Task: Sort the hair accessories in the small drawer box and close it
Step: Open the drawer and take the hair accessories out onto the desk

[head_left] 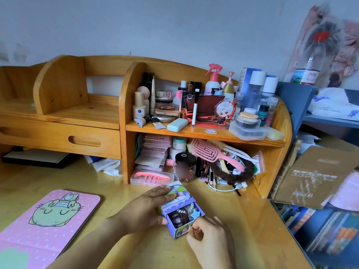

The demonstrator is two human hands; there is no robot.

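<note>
A small purple cartoon-printed drawer box (179,197) lies on the wooden desk, its drawer (180,229) slid partly out toward me. Inside lie dark beaded hair ties (177,217), a pale coiled tie (189,207) and a blue star clip (195,214). My left hand (144,208) lies flat over the box's sleeve, fingers on its lid and thumb at the drawer's left side. My right hand (208,232) is curled at the drawer's front right corner, fingertips touching the drawer front.
A wooden shelf unit (124,117) full of cosmetics stands behind the box. Its lower bay holds a pink hairbrush (207,151), a brown scrunchie (233,174), a jar (184,166) and a clear comb case (151,178). A pink mat (46,220) lies left; cardboard and books sit right.
</note>
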